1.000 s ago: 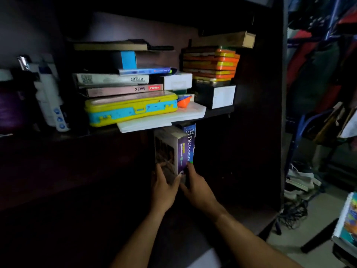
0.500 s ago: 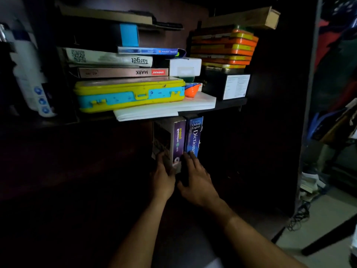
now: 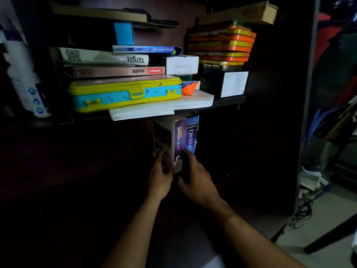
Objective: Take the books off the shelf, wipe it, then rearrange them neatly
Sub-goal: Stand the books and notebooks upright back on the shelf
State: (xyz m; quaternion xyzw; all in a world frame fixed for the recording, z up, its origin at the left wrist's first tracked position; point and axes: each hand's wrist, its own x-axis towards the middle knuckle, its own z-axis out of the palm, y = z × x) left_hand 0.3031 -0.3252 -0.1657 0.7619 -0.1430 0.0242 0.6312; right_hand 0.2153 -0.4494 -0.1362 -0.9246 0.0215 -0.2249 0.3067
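Two books stand upright side by side in the dark lower shelf (image 3: 228, 171): a thick purple-spined book (image 3: 178, 139) and a blue Oxford English Dictionary (image 3: 192, 133) on its right. My left hand (image 3: 160, 177) holds the purple book low down, fingers on its left cover and thumb near the spine. My right hand (image 3: 197, 179) rests with straight fingers on the bottom of the two spines, mostly on the dictionary. The books' lower ends are hidden by my hands.
The upper shelf board (image 3: 228, 102) carries a yellow and blue case (image 3: 125, 93), white papers (image 3: 164, 108), flat books (image 3: 108, 59), a white box (image 3: 181, 64), a black box (image 3: 222, 83) and stacked orange trays (image 3: 222, 42). A white bottle (image 3: 23, 74) stands at left. Floor clutter lies at right.
The purple book, which leaned out of the shelf, now stands straight against the dictionary. Both hands have moved forward and up with it, and the view has come closer.
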